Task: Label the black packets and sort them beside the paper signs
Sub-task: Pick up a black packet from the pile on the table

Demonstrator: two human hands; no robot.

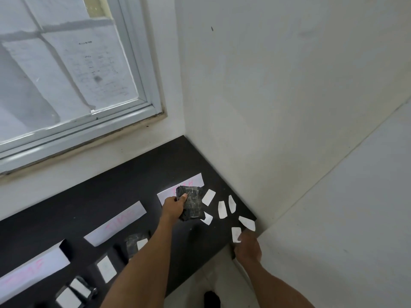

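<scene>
Sorting partly done; far-right packet not yet labelled.
Our left hand (172,207) grips the black plastic-wrapped packet (190,203) over the far-right white paper sign (191,182); our right hand (248,246) pinches a loose white label (236,234); labelled packets (135,243) lie beside other signs.

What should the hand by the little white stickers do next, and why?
Probably pinch up the white label under the right hand and carry it to the black packet. The left hand holds that packet above the counter, and its face shows no label, unlike the labelled packet nearer.
</scene>
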